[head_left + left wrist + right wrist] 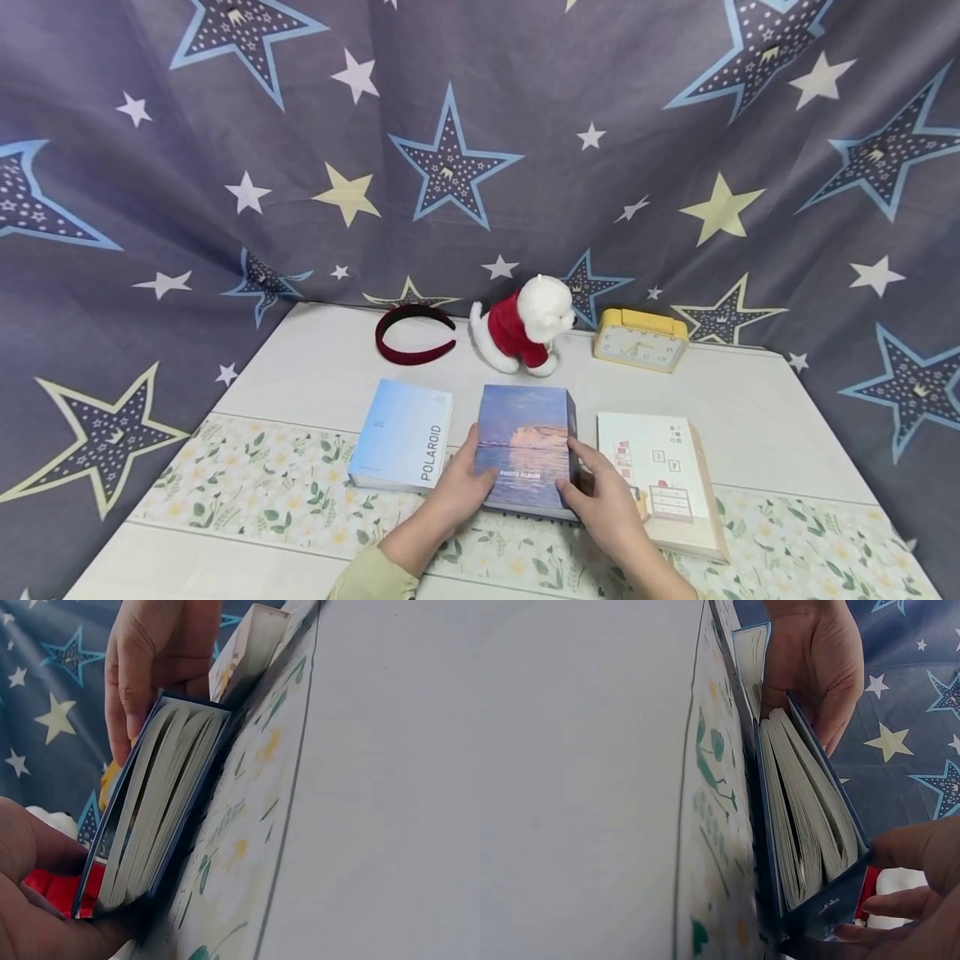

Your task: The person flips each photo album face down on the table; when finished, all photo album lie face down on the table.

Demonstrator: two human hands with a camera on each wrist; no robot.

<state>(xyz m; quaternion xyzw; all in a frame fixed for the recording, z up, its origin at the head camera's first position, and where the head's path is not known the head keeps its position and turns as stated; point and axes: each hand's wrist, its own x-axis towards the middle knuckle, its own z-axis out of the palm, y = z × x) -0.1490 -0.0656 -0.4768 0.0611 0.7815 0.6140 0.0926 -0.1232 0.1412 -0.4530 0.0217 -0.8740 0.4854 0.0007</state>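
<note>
- Nearest are the two hands. The left hand (459, 485) pinches the left side of the photo album, with its thumb on the front cover. The right hand (606, 504) pinches the right side by the spine, with its thumb on the cover too.
- The photo album (521, 442) is in the middle, between both hands, front cover up. I cannot tell if all of it touches the bench (315, 375).
- To hold it well, both hands should squeeze gently and the same amount, so it stays flat. The pages look loose, with gaps, so the left thumb should press the cover down to stop it flapping open.
- Just to the right is a white book (663, 487) with drawers drawn on it. The right hand is very near it, so that elbow and wrist should take care not to bump it.
- To the left is a blue book (401, 433) that says POLAROID. It is near the left hand, so go gently there too.
- Farther back are a dark red headband (412, 359) on the left, a toy dog (517, 329) in the middle and a yellow clock (641, 343) on the right.
- Farthest is a starry curtain (300, 167).
</note>
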